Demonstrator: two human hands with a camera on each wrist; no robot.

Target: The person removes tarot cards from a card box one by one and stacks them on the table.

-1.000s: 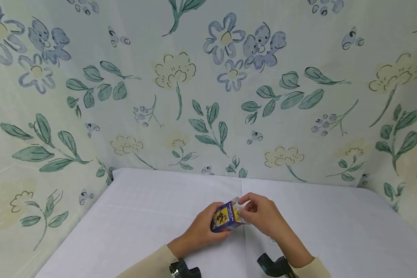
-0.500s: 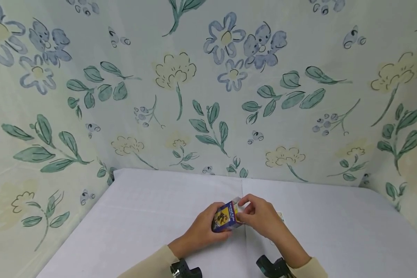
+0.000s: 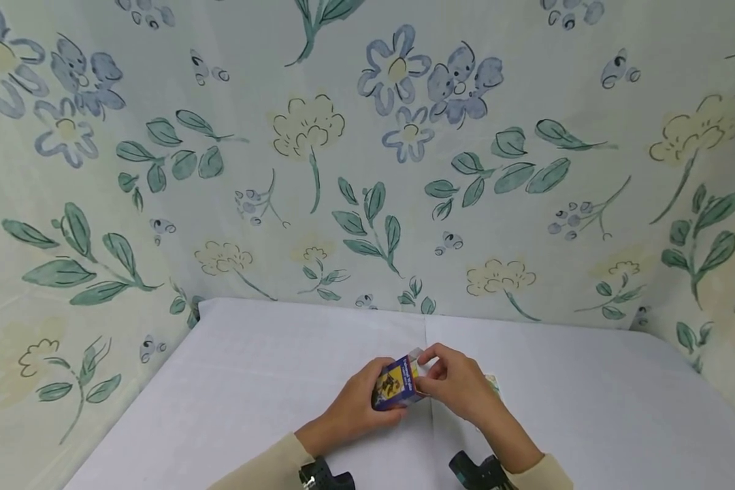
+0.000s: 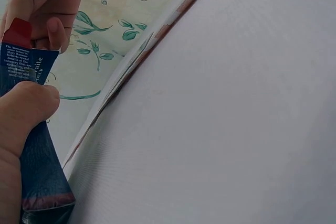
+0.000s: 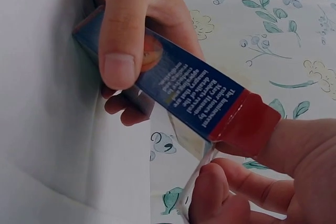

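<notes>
My left hand (image 3: pixel 356 400) grips a small blue and yellow card box (image 3: pixel 394 385), tilted, with its end flaps raised towards the right. In the right wrist view the left thumb (image 5: pixel 119 66) presses on the box's printed narrow side, beside a red end flap (image 5: pixel 254 124). My right hand (image 3: pixel 461 382) is at the opened end, its fingers bent and pinching the edge there. One finger passes behind the red flap, and a thin white edge (image 5: pixel 193 179) runs down beside the fingertips. What lies inside the box is hidden by the fingers.
A light printed piece of paper or card (image 3: pixel 493 382) lies on the white tabletop (image 3: pixel 282 367), partly behind my right forearm. Floral fabric (image 3: pixel 367 170) hangs behind and at both sides. Black wrist cameras (image 3: pixel 327 474) sit on both wrists.
My right hand has shifted slightly left and its fingertips have moved in closer to the box's opened end. More of the printed piece shows beside the right wrist. The left hand stays put.
</notes>
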